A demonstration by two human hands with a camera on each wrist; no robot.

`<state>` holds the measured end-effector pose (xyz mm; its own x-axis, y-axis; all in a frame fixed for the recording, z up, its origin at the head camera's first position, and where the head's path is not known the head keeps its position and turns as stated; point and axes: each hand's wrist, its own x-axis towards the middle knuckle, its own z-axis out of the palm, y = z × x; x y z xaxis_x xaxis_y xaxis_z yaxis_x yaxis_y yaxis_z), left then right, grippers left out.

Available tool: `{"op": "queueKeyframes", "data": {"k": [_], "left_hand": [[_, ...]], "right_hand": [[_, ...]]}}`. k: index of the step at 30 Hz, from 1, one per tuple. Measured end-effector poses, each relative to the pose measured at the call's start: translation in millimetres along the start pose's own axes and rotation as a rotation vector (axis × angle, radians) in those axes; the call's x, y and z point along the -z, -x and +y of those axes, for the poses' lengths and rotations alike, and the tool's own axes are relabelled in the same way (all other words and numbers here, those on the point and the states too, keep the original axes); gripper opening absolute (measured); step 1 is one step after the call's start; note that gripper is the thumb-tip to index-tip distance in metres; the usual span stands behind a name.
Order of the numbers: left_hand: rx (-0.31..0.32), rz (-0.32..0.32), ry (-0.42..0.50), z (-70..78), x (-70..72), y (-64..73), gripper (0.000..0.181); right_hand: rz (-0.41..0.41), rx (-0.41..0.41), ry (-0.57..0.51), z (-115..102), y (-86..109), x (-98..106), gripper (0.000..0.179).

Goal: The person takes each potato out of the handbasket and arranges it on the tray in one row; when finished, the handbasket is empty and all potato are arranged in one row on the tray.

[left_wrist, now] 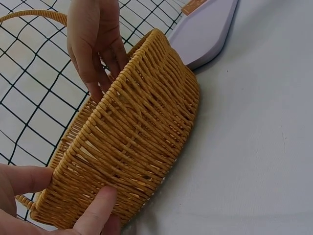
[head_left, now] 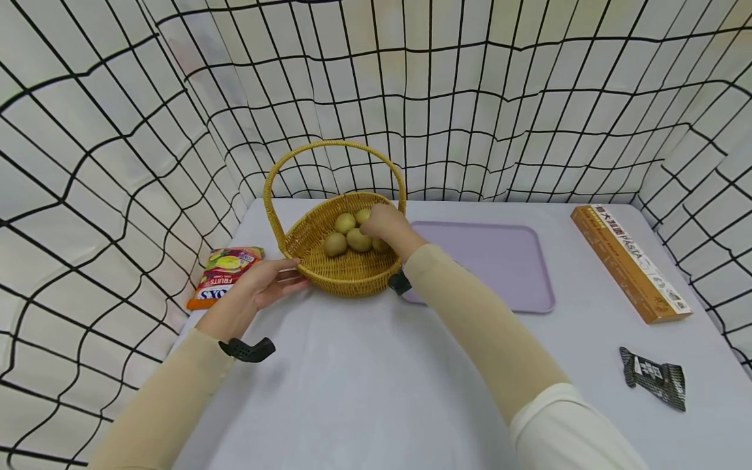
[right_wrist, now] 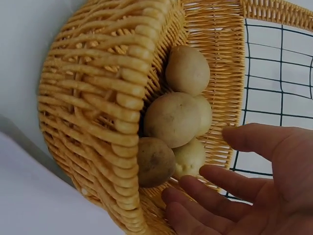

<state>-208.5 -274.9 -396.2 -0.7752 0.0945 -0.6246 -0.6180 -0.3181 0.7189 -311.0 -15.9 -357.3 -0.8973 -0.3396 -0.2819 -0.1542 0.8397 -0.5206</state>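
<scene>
A yellow woven basket (head_left: 352, 284) with a tall arched handle stands at the back of the table, with several potatoes (right_wrist: 173, 119) grouped inside. My left hand (head_left: 267, 282) holds the basket's near-left rim, thumb at the edge and fingers against the outer weave (left_wrist: 132, 132). Reaching over the right rim, my right hand (head_left: 388, 225) is inside the basket beside the potatoes. In the right wrist view its fingers (right_wrist: 215, 200) are spread and loosely bent, fingertips close to the potatoes, with nothing between thumb and fingers. The head view hides its fingertips.
A purple tray (head_left: 505, 261) lies right of the basket, partly behind my right forearm. Left of the basket is a red candy bag (head_left: 226, 274). A pasta box (head_left: 631, 261) and a small black packet (head_left: 653, 377) lie at the right. Black netting (head_left: 446, 101) surrounds the table.
</scene>
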Motion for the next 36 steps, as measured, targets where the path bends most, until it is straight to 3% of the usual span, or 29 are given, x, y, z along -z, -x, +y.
{"op": "queueKeyframes", "data": {"k": [3, 6, 9, 11, 16, 22, 30, 36], "left_hand": [[-0.003, 0.008, -0.007, -0.1, 0.2, 0.3, 0.057], [-0.009, 0.012, -0.023, 0.0, 0.6, 0.7, 0.050], [-0.023, 0.007, -0.036, 0.0, -0.3, 1.3, 0.040], [-0.032, 0.003, -0.036, 0.2, -0.5, 2.1, 0.034], [-0.039, -0.002, -0.033, 0.7, -0.3, 5.4, 0.033], [-0.048, -0.011, -0.031, 0.1, -0.9, 4.0, 0.032], [-0.039, -0.008, -0.016, -0.5, -0.1, 4.0, 0.027], [-0.044, -0.014, -0.023, -0.7, -1.3, 3.2, 0.024]], "right_hand": [[-0.017, -0.008, 0.037, -2, -0.7, -1, 0.063], [-0.051, -0.024, 0.055, -4, 0.5, -1, 0.053], [-0.093, -0.052, 0.026, -5, 3.7, -4, 0.037], [-0.110, -0.073, -0.036, -5, 6.0, -6, 0.036], [-0.090, -0.063, -0.048, -8, 10.3, -11, 0.048], [-0.113, -0.068, 0.043, -7, 7.0, -12, 0.041], [-0.071, -0.047, -0.069, -3, 8.5, -21, 0.038], [-0.077, -0.035, 0.102, -3, 3.6, -23, 0.049]]}}
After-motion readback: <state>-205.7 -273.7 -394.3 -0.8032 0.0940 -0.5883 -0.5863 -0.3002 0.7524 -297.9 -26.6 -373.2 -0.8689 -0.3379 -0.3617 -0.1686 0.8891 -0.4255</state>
